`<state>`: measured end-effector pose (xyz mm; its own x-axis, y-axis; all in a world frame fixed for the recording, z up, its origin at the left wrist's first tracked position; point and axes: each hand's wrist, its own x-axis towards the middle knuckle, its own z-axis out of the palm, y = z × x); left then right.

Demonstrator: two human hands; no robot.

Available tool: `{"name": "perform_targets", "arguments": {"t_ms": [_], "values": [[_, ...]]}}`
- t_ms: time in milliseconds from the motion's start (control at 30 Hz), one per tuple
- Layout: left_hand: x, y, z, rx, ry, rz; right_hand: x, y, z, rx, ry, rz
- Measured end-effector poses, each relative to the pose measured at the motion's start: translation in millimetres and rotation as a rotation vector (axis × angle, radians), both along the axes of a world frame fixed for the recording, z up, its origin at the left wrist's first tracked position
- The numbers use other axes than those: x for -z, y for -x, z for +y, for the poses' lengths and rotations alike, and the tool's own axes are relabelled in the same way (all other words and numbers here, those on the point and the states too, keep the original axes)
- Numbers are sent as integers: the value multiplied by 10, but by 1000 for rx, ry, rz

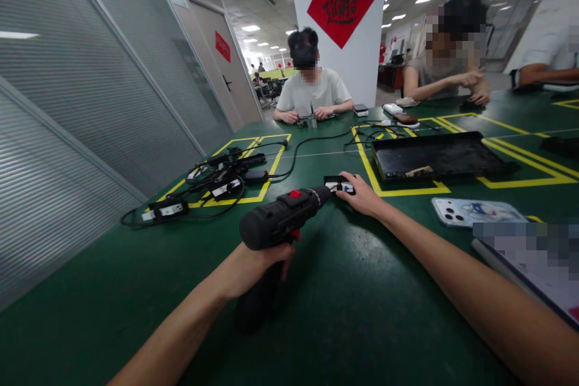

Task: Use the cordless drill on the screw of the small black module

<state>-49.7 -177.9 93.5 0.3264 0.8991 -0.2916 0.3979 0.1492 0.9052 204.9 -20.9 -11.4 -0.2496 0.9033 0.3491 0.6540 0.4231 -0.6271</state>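
Note:
My left hand (pixel 260 265) is wrapped round the grip of a black cordless drill (pixel 283 217), its index finger by the red trigger. The drill's chuck points away from me, its tip at a small black box (pixel 333 181) with a white inside and bits of blue. My right hand (pixel 359 193) holds that box down on the green table, thumb and fingers on its right side. Whether the bit touches a screw is too small to tell.
Black adapters and cables (pixel 226 175) lie heaped at left inside yellow tape. A black tray (pixel 438 154) stands at right, with a phone (pixel 477 211) and a blurred flat item (pixel 534 271) nearer. Across the table (pixel 362 319) people sit working; a cable (pixel 312 140) runs across it.

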Motion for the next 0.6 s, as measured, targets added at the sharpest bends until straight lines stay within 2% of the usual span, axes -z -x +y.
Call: {"name": "perform_targets", "arguments": {"t_ms": [333,600], "values": [[19,11,12,12,16,-64,-2,-15,-7,-7,-9,2],[-11,-11,12,-19,14,-6,-6,-18,-9,-26,-24,9]]}}
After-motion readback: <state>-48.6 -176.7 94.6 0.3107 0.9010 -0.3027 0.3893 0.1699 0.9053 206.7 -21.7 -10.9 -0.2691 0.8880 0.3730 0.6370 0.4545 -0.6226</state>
